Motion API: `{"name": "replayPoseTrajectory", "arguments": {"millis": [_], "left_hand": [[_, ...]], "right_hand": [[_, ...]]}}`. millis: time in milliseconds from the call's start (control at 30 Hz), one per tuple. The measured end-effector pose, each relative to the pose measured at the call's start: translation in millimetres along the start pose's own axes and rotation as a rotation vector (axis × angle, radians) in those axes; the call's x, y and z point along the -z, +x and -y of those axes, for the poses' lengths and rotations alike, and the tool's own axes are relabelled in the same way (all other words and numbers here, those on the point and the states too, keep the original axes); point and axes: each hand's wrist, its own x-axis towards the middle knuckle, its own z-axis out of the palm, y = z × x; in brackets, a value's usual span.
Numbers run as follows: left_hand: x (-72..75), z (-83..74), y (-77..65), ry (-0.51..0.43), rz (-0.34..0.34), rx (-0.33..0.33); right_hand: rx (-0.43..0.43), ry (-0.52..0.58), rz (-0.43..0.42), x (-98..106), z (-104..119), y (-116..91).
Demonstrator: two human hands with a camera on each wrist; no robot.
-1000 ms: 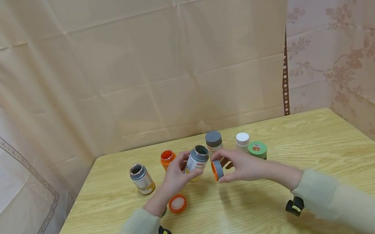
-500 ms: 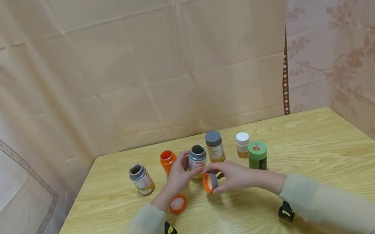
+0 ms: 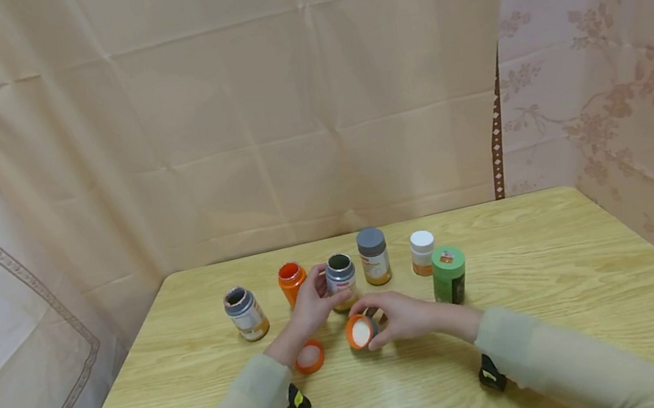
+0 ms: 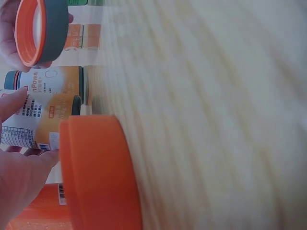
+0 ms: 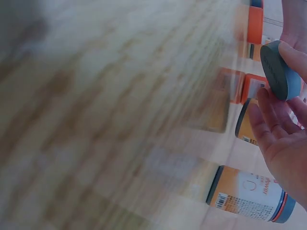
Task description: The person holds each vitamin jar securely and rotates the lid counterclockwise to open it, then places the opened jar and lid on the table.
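My left hand (image 3: 313, 303) grips an open jar (image 3: 340, 276) with a dark grey neck and a white-and-orange label, which stands upright on the table. My right hand (image 3: 407, 315) pinches a grey screw lid (image 3: 361, 333) by its edge, just in front of that jar. The lid's orange rim and white inside face the head camera; in the right wrist view its grey top (image 5: 276, 69) shows. An orange lid (image 3: 310, 357) lies on the table below my left forearm, and looms large in the left wrist view (image 4: 98, 172).
Left of the hands stand an open grey-necked jar (image 3: 246, 314) and an open orange jar (image 3: 292, 283). A grey-capped jar (image 3: 374, 257), a white-capped bottle (image 3: 423, 252) and a green container (image 3: 448, 275) stand behind and to the right. Curtains hang behind the wooden table (image 3: 539, 254).
The jar in my left hand has gone from tilted to upright and shifted slightly left. My right hand has moved left and nearer the front with the lid, turning its inside toward the head camera.
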Motion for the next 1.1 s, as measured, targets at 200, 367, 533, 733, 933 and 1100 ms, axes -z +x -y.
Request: {"name": "replayPoseTrajectory", "arguments": {"millis": [200,367,533,733,933,1100], "left_hand": [[2.0,-14.2,-6.3,0.005,0.012,0.029],[-0.3,3.3,1.8,0.001,-0.024,0.041],[-0.7,3.3,1.9,0.001,-0.033,0.063],[0.0,2.6,1.2,0.028,-0.025,0.077],[0.0,1.8,1.4,0.045,-0.018,0.084],[0.9,1.4,2.1,0.066,-0.021,0.085]], "right_hand": [[-0.026,-0.05,0.023,-4,-5,4],[-0.038,-0.084,0.042,-6,-4,7],[-0.069,-0.129,0.063,-7,-6,11],[-0.065,-0.16,0.081,-8,-4,12],[-0.056,-0.169,0.097,-9,-4,14],[-0.056,-0.173,0.102,-9,-5,14]]}}
